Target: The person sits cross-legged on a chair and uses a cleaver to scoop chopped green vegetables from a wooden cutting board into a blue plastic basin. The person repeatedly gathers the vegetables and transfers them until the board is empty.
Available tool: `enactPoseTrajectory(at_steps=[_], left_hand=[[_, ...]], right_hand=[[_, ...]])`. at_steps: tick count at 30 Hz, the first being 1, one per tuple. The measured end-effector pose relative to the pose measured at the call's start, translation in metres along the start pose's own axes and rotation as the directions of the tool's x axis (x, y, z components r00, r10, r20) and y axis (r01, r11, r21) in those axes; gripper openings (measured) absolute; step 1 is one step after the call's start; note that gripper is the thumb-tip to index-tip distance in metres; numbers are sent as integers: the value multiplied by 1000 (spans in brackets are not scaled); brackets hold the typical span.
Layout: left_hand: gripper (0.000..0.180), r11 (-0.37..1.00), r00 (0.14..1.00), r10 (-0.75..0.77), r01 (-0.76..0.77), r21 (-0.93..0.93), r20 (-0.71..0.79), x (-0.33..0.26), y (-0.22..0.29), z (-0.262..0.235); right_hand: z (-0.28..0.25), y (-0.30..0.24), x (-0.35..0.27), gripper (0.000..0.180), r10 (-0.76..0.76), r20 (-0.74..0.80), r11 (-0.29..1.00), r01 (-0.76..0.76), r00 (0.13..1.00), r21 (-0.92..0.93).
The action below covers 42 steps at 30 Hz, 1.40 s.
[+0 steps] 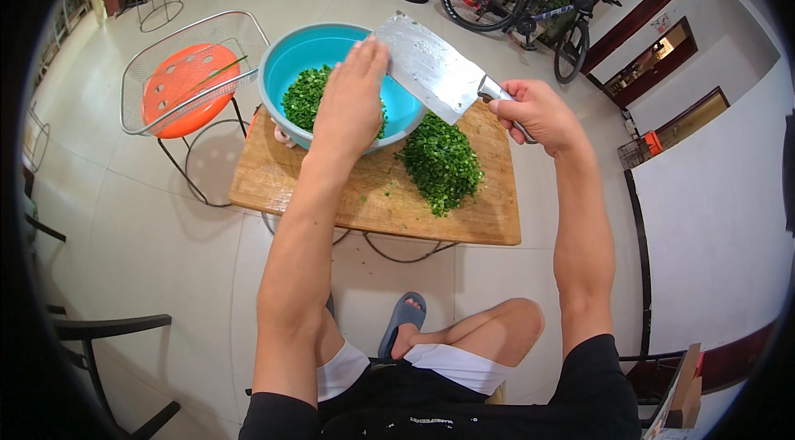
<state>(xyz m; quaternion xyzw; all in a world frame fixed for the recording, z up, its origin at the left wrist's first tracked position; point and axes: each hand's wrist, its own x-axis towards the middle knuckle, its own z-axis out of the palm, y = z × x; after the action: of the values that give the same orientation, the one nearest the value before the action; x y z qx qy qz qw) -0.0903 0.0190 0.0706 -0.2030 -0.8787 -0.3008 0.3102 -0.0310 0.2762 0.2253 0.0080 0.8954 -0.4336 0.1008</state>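
Cleaver (435, 67) weight looks considerable, so the sensible hold is the one shown: the right hand (538, 117) is closed around the metal handle (494, 90), thumb toward the blade, which reaches out to that hand's left over the basin's right side. The blade should be stiff and, being shiny and specked with green, probably slick; its flat faces seem the only safe places for the other palm. The left hand (354, 92) holds nothing that I can see, its fingers straight and close together beside the blade's far end; whether they touch the steel I cannot tell. Below and around the left hand is a turquoise basin (273, 67), likely light and slightly flexible, best lifted by its grey rim; chopped greens (304, 96) cover part of its bottom, the rest being hidden by that hand and forearm. A second heap of greens (443, 166) lies nearer the body, below the blade and between the two forearms, on a wooden board (373, 208); the bits look soft, damp and loose, easier to scoop than to pinch. Well to the left of the left hand, a wire basket (186, 34) with a few thin green stalks (219, 74) rests on an orange stool (186, 99), its open mesh offering finger holds.
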Motion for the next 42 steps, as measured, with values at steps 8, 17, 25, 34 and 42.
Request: enactPoseTrajectory(at_steps=[8, 17, 25, 34, 42], left_hand=[[51, 956, 982, -189, 178, 233, 22, -13, -12, 7], [23, 936, 938, -346, 346, -59, 14, -1, 12, -29], [20, 964, 964, -248, 236, -125, -98, -6, -5, -19], [15, 937, 948, -319, 315, -154, -5, -7, -11, -21], [28, 966, 973, -192, 164, -202, -128, 3, 1, -36]], right_hand=[[6, 5, 4, 13, 5, 8, 999, -5, 1000, 35], [19, 12, 8, 19, -33, -1, 987, 33, 999, 160], [28, 14, 10, 27, -179, -95, 979, 187, 979, 82], [49, 6, 6, 19, -280, -279, 773, 44, 919, -633], [62, 12, -2, 17, -624, -186, 368, 75, 759, -927]])
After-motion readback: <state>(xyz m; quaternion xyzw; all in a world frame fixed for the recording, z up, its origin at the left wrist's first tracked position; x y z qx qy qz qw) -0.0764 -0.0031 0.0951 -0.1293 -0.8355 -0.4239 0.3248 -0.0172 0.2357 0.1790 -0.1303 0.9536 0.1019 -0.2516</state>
